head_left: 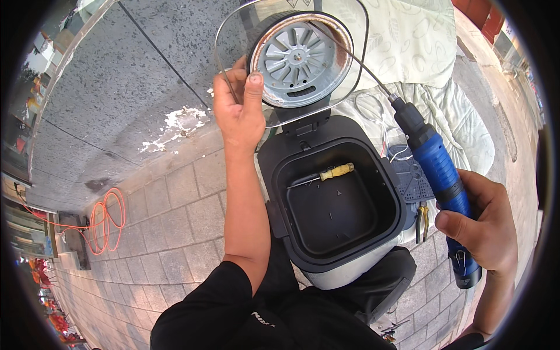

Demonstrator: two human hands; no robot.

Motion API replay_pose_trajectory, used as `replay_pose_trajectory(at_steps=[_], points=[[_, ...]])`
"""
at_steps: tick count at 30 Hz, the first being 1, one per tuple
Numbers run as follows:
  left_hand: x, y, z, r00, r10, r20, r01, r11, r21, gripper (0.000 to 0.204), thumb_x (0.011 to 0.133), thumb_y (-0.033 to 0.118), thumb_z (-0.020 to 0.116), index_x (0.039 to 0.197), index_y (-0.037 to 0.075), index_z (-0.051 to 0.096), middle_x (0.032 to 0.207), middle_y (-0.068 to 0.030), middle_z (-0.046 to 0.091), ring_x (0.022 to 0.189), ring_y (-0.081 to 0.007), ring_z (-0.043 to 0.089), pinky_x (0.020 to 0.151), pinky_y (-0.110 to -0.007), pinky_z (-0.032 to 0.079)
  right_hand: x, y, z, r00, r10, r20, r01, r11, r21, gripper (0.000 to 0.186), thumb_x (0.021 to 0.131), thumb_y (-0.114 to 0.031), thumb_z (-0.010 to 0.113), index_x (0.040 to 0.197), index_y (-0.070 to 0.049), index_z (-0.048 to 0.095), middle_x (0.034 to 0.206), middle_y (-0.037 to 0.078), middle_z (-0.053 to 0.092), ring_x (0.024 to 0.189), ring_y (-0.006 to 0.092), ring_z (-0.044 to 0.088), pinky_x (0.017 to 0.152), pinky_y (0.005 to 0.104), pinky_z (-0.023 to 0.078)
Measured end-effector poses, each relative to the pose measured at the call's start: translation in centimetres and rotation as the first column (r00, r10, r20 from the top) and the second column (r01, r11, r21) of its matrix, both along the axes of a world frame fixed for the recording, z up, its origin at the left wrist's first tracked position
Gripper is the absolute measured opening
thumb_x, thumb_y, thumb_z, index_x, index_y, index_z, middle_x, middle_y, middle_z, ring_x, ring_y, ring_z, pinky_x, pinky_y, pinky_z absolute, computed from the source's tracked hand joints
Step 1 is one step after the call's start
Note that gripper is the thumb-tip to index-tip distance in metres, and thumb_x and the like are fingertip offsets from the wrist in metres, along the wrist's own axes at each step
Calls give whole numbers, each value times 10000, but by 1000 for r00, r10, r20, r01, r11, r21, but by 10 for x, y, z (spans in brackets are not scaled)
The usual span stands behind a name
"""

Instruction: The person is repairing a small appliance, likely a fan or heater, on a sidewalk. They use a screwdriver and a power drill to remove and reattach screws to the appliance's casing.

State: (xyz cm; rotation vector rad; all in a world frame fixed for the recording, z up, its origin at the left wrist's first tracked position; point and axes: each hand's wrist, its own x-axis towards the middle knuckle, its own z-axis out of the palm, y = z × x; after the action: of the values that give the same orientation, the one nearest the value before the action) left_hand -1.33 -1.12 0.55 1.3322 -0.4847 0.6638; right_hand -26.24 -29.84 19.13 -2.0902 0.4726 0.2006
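My left hand (240, 111) grips the raised lid of a black appliance, its thumb against the rim of a round metal housing (296, 58) with a slotted grey plate inside. A clear rounded-square cover (363, 44) surrounds this housing. My right hand (487, 224) is wrapped round a blue electric screwdriver (440, 169). Its long thin bit (373, 76) reaches up-left across the housing's rim, with the tip near the upper inner wall. Below the lid, the square black pot (326, 233) contains a yellow-handled screwdriver (337, 171) and several small bits, apparently screws.
The appliance stands between my legs on paving. Pale patterned cloth (420, 46) lies beyond and to the right, with a dark perforated part (413, 175), loose wires and yellow-handled pliers (423, 221) nearby. A grey stone wall (128, 76) and orange hose or cable (105, 224) are at left.
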Motion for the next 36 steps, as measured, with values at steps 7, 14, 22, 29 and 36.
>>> replay_pose_trajectory(at_steps=[7,14,22,29,36], points=[[1,0,0,1000,-22,13,22,1000,-14,269,1062,214,709,1166,-2,587,1068,-76,708,957,-102,625,890,-281,504,0,8,-1,998,15,53,-15,1000,-3,558,764,-179,906,1204,72,673,891,102,686,743,154,656,738,302,540],[1,-3,0,1000,-9,8,9,1000,-27,286,1056,218,718,1176,-7,591,1054,-73,708,951,-101,628,883,-271,503,-4,12,-1,998,-5,59,5,1000,9,573,766,-165,903,1231,63,657,911,104,676,772,163,664,749,307,544],[1,3,1,999,12,-31,-13,999,-52,301,1033,232,755,1140,1,594,1021,-64,701,919,-103,624,863,-268,495,-21,9,-11,997,-72,37,71,997,40,638,725,-185,906,1261,50,652,939,94,674,821,173,666,803,312,542],[3,-1,1,997,-29,-72,22,995,-94,314,1019,231,772,1147,10,589,1025,-60,692,935,-104,618,865,-271,491,-69,-11,-62,995,-84,-47,91,979,182,709,707,-275,948,1290,22,676,1017,91,707,932,199,675,888,334,533],[5,1,-2,992,-88,-88,78,990,-120,335,1002,211,789,1163,10,577,1051,-69,693,954,-122,631,888,-291,504,-117,-21,-126,990,-141,1,131,921,368,672,747,-133,932,1326,67,655,1029,84,708,912,153,665,853,298,531]])
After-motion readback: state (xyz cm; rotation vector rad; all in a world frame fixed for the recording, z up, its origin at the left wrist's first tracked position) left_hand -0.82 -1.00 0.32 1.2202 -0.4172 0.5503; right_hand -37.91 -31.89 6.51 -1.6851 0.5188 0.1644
